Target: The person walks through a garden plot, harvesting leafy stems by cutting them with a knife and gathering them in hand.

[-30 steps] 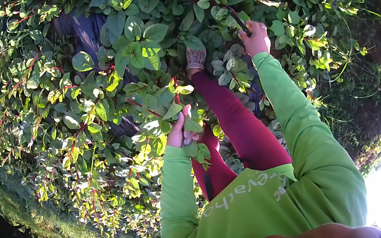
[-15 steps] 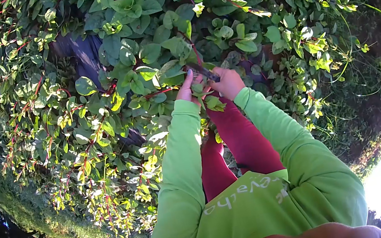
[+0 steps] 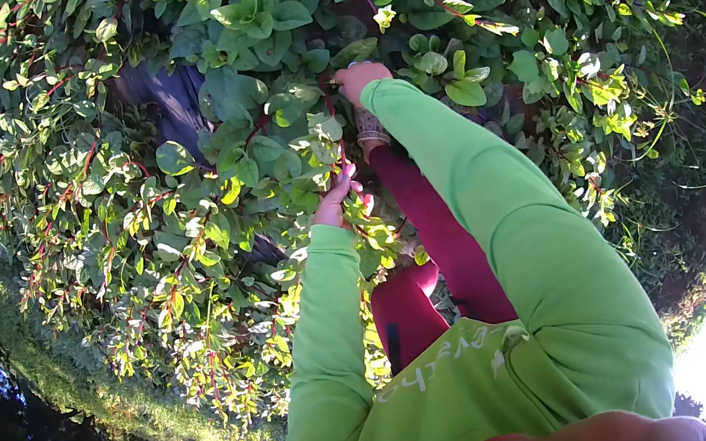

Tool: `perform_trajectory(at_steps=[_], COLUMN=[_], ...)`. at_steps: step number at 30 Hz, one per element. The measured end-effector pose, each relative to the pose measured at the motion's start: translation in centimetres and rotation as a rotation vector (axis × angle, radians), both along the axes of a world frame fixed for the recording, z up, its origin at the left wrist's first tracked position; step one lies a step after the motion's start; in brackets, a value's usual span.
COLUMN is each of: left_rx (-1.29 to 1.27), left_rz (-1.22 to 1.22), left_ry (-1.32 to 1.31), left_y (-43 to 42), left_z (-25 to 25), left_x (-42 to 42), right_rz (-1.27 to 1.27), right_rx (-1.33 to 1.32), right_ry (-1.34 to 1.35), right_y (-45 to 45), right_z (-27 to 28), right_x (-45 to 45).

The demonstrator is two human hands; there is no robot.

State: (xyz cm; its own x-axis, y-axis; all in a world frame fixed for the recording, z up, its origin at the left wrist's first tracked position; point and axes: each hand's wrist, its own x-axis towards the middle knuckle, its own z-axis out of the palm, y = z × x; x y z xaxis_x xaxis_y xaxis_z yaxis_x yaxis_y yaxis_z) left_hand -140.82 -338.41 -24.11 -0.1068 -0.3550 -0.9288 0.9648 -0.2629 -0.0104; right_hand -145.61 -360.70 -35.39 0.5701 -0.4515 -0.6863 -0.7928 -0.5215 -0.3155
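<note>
My left hand (image 3: 335, 203) is closed around a reddish vine stem (image 3: 340, 142), with leaves hanging below the fingers. Further up that stem, my right hand (image 3: 363, 79) is closed among the leaves. Half a second ago it gripped a slim, dark, knife-like tool; now leaves and fingers mostly hide it. Broad green leaves (image 3: 234, 95) crowd round both hands.
Dense leafy vines (image 3: 140, 228) spread to both sides. Dark sheeting (image 3: 165, 102) shows between them at upper left. My maroon-clad legs (image 3: 450, 242) stand amid the plants. Grass and soil (image 3: 689, 164) lie at the right.
My right hand has moved up and slightly left, away from my left hand. My left hand has shifted a little down and left, and the stem now stretches between them.
</note>
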Motion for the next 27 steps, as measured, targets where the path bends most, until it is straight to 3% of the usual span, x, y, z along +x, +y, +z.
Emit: perform_trajectory(at_steps=[3, 5, 7, 10, 13, 14, 16, 17, 19, 20, 21, 23, 27], left_rx=[-0.039, -0.185, -0.157, -0.111, -0.088, -0.195, -0.295, -0.292, -0.346, -0.17, -0.176, -0.116, -0.185], left_rz=[-0.025, -0.178, -0.156, -0.169, -0.015, 0.031, 0.056, 0.056, -0.017, -0.14, -0.146, -0.068, -0.103], left_ry=[-0.01, -0.032, -0.025, -0.003, 0.057, 0.142, 0.209, 0.206, 0.14, 0.13, 0.129, 0.166, 0.254], left_y=[0.2, 2.3, 4.4, 6.3, 6.6, 6.4, 5.6, 5.2, 3.5, 2.7, 1.2, -2.3, -8.3], left_z=[1.1, 1.1, 1.3, 3.7, 5.7, 6.0, 6.3, 6.1, 5.3, 4.9, 5.0, 5.0, 4.1], left_x=[1.1, 2.7, 2.9, 2.9, 1.4, 1.0, 0.0, -0.4, -0.6, 0.0, 0.2, 0.4, 1.8], right_rz=[0.14, 0.144, 0.327, -0.02, -0.306, -0.302, -0.528, -0.666, -0.692, -0.754, -0.825, -0.83, -1.036], right_rx=[0.204, 0.053, -0.149, -0.13, -0.204, -0.217, -0.567, -0.519, -0.672, -0.366, -0.251, -0.259, 0.122], right_ry=[0.159, 0.242, 0.31, 0.26, -0.152, -0.149, -0.473, -0.212, -0.151, 0.051, 0.026, -0.019, -0.268], right_y=[1.4, 1.6, 1.1, -0.6, -1.4, -2.4, -4.2, -5.5, -7.9, -9.2, -9.2, -7.5, -2.3], right_z=[-2.6, -0.6, -0.2, -0.1, 8.0, 10.1, 13.7, 15.5, 10.8, 10.3, 10.0, 11.4, 14.9], right_x=[0.9, -2.0, -6.7, -14.0, -15.7, -15.7, -14.8, -13.9, -15.4, -15.5, -15.4, -14.0, -11.8])
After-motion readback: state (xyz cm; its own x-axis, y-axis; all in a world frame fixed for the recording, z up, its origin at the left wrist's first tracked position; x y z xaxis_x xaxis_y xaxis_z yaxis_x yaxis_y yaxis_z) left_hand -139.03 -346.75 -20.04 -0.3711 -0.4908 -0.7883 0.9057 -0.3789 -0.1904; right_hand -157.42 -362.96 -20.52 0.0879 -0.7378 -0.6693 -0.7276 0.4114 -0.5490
